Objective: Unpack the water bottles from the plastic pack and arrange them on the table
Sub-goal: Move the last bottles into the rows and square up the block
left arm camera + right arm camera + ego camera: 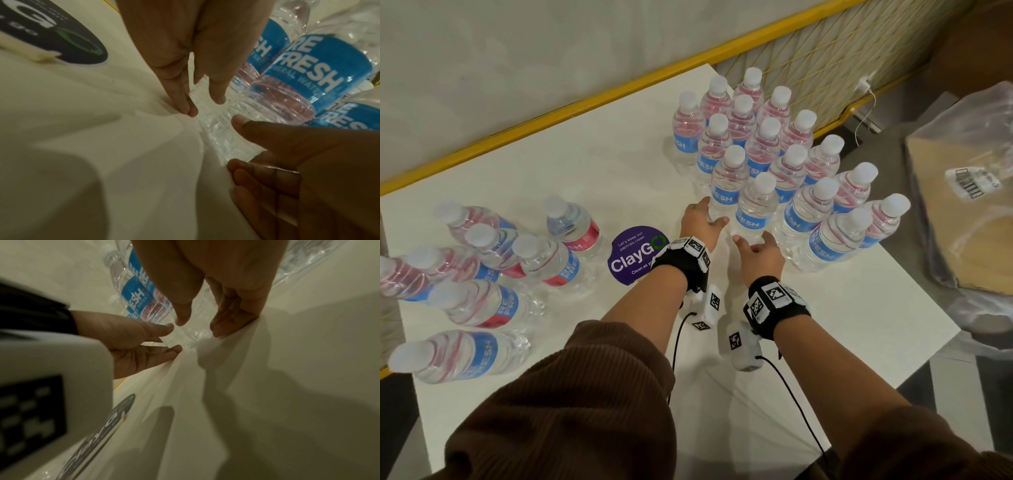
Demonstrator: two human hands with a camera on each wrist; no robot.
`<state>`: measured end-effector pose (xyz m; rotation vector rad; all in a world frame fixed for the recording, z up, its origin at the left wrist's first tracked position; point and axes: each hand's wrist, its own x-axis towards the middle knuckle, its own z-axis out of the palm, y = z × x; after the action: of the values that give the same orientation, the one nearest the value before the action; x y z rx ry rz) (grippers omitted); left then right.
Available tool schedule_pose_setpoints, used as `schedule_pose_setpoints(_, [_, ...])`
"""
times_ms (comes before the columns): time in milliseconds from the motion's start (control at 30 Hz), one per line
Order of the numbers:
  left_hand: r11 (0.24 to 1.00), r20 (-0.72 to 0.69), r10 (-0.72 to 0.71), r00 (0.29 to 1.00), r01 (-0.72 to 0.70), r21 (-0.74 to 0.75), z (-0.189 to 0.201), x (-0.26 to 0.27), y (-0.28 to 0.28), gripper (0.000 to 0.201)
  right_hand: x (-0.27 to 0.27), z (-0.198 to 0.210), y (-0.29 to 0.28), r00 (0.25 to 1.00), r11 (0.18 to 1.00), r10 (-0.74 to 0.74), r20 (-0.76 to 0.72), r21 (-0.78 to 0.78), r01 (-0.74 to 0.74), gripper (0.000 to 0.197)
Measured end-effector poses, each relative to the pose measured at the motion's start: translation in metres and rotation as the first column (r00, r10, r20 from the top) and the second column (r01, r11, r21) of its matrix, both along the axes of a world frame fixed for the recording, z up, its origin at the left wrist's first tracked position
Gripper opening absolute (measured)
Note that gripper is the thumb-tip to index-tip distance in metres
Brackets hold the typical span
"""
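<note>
Several clear water bottles with white caps and blue labels stand packed together at the back right of the white table (592,164). Both my hands reach low to the front bottle (755,209) of that group. My left hand (714,212) has straight fingers (185,100) down at the tabletop on the bottle's left side. My right hand (753,240) comes in from the front, its thumb and fingers either side of the clear ribbed base (197,329). Neither hand is wrapped round the bottle. A second cluster of bottles (541,257) stands at the left.
A round purple ClayGo sticker (637,253) lies on the table between the two groups. A yellow rail (571,113) runs along the far edge. Off the table's right edge lies crumpled clear plastic (962,113) over cardboard with a barcode label. Bare tabletop lies in front of my wrists.
</note>
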<state>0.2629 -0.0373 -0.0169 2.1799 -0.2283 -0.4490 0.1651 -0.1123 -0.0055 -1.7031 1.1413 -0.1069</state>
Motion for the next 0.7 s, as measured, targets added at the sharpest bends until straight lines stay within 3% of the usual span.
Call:
schedule_pose_setpoints(200, [0.994, -0.074, 0.085, 0.994, -0.089, -0.059, 0.003, 0.003, -0.005, 0.053, 0.006, 0.007, 0.0, 0.999, 0.999, -0.04, 0.0, 0.011, 0.04, 0.063])
schedule_pose_setpoints(333, [0.994, -0.063, 0.092, 0.994, -0.095, -0.046, 0.005, 0.005, -0.008, 0.046, 0.01, 0.011, 0.001, 0.998, 0.998, -0.064, 0.005, 0.024, 0.064, 0.065])
schedule_pose_setpoints(700, [0.995, -0.076, 0.102, 0.992, -0.103, -0.015, 0.014, 0.004, -0.006, 0.051, 0.011, 0.014, -0.001, 0.997, 0.996, -0.067, -0.042, 0.06, 0.07, 0.062])
